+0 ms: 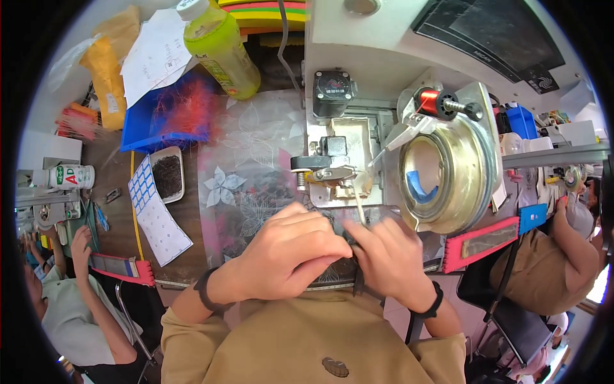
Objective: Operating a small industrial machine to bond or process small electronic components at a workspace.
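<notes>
Near the machine (332,147), our left hand (291,249) curls, thumb and forefinger together; our right hand (391,255) blurs beside it, its grip unclear. We cannot tell whether either holds anything.

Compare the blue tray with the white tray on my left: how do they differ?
The blue tray is larger; the white tray is smaller.
The blue tray holds red strands; the white tray holds dark, fine material.
The blue tray lies farther back; the white tray is in front of it.
Both are on the dark table and contain loose material.
</notes>
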### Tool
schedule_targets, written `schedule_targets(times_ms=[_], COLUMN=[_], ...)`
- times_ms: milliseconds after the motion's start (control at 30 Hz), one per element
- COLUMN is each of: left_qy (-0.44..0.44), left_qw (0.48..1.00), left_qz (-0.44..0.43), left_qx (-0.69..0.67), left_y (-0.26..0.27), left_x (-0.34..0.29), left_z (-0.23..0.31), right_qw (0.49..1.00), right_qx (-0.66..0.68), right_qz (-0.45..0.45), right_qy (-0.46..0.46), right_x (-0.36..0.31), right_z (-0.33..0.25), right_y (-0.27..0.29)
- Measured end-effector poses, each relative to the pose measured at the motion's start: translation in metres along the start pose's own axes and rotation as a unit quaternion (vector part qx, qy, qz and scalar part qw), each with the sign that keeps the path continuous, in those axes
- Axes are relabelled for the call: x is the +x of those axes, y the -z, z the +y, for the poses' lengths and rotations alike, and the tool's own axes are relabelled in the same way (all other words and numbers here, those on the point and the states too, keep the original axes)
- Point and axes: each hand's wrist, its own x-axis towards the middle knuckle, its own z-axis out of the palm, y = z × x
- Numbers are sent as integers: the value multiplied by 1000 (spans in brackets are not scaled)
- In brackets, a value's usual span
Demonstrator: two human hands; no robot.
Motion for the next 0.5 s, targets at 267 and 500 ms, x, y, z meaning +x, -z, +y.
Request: schedule_targets(times_ms=[267,500], left_qy=[12,17], left_qw=[993,989], left_qz=[-27,-36], left_qx=[118,140], left_y=[8,8], left_x=[-4,-5], left_z=[-4,-8], right_qw=[972,962], right_qx=[146,144], right_qz=[157,184], right_qy=[92,139], right_x=[-32,-16], right_z=[-11,-11], right_y=[57,57])
